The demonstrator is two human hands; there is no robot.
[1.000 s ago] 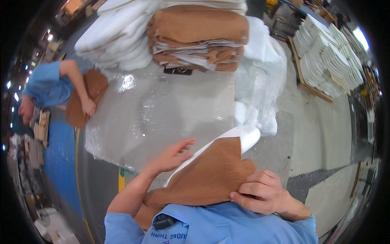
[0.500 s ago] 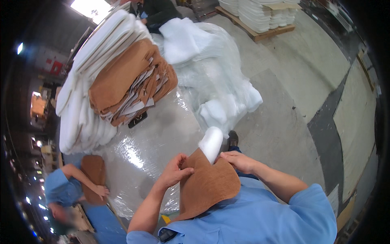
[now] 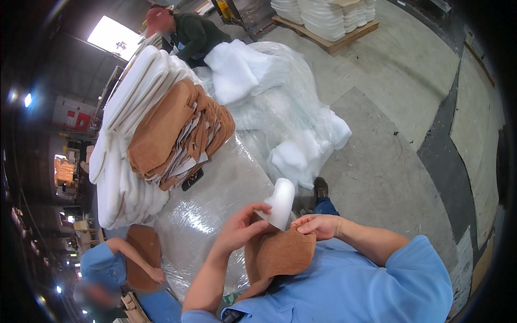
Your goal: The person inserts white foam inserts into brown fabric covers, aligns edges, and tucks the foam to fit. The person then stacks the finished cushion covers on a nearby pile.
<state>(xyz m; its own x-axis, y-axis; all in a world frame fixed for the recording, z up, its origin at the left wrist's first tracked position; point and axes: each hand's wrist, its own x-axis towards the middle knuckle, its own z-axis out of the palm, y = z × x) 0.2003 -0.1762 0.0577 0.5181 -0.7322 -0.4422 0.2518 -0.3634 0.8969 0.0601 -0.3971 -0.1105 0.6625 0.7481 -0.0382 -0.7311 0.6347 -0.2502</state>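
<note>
A brown fabric cover (image 3: 280, 253) sits between a worker's two hands, close in front of the blue shirt (image 3: 355, 285), with a piece of white padding (image 3: 283, 202) rising from its far edge. The left hand (image 3: 243, 229) is at the left of the cover and padding, its fingers curved and the thumb parted from them; the fingertips are by the padding's left edge, the thumb by the cover's upper edge, and whether they grip either cannot be told. The right hand (image 3: 319, 226), on the other side, pinches the cover's upper right edge between thumb and bent fingers. Beyond the hands, clear film covers the table (image 3: 234, 167), where a stack of brown covers (image 3: 161, 132) stands against piled white pads (image 3: 141, 89), a dark flat object (image 3: 193, 180) at its foot. To the right of the stack, plastic film (image 3: 301, 91) wraps a white bundle. At left, a co-worker in blue (image 3: 102, 261) has an arm across another brown piece (image 3: 142, 255); at the top, a person in a red cap (image 3: 196, 37) leans forward behind the piles.
</note>
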